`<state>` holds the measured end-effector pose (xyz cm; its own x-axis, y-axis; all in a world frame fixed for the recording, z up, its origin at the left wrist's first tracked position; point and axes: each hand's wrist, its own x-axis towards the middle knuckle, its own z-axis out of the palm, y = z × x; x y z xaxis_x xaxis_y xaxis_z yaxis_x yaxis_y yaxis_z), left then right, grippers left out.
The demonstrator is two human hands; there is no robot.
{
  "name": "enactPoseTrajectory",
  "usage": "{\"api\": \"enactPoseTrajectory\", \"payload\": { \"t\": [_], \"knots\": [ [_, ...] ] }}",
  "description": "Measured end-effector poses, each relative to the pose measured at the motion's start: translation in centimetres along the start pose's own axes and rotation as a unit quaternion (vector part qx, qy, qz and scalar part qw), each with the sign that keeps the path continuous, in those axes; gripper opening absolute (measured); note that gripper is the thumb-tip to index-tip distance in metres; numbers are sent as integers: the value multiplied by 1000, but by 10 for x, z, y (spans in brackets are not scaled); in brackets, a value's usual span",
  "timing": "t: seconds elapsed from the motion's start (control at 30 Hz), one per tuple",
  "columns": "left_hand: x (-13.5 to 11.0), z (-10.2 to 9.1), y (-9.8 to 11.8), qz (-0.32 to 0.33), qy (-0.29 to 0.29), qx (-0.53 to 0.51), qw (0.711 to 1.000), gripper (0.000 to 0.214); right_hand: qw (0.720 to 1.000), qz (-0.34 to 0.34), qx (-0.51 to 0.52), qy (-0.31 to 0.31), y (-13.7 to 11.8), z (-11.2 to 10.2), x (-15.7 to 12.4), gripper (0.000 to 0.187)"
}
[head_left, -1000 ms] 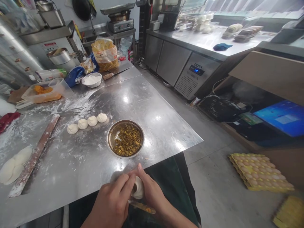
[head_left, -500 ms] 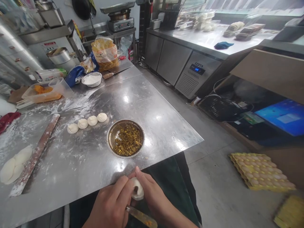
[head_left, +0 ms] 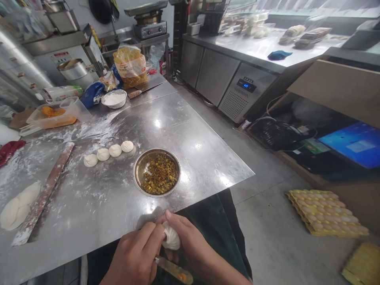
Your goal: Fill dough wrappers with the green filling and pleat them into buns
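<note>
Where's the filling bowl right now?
Head view: the steel bowl of filling sits on the steel table, just ahead of the left hand and right hand, right of the four dough balls.

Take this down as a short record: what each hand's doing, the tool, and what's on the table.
left hand: fingers pinching a pleated dough bun
right hand: gripping the same bun
tool: flat spatula, smeared with orange filling, below the bun
surface: floured steel worktop
filling: crumbly yellow-green filling in a steel bowl
dough: four dough balls, flat dough rounds
tool nearby: wooden rolling pin
</note>
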<state>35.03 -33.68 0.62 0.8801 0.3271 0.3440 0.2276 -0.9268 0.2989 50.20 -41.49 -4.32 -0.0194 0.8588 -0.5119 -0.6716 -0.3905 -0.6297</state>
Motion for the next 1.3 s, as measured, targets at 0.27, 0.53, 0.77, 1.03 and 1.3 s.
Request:
{"api": "enactPoseTrajectory", "payload": {
  "t": [0.27,0.53,0.77,1.03,1.3],
  "knots": [
    [-2,-2,0,15,-5,17,1000,40,1000,14,-17,-14,-1,-1,0,65],
    [2,-7,0,37,6,41,998,44,999,23,-27,-7,-2,-1,1,71],
    [-1,-11,3,33,3,43,999,42,1000,5,-23,-2,-4,-1,2,72],
    [0,-17,4,18,13,45,999,39,999,5,-43,3,-8,0,4,70],
    [-6,-13,4,-8,34,22,999,35,999,16,-35,-14,-11,2,3,63]
  ]
}}
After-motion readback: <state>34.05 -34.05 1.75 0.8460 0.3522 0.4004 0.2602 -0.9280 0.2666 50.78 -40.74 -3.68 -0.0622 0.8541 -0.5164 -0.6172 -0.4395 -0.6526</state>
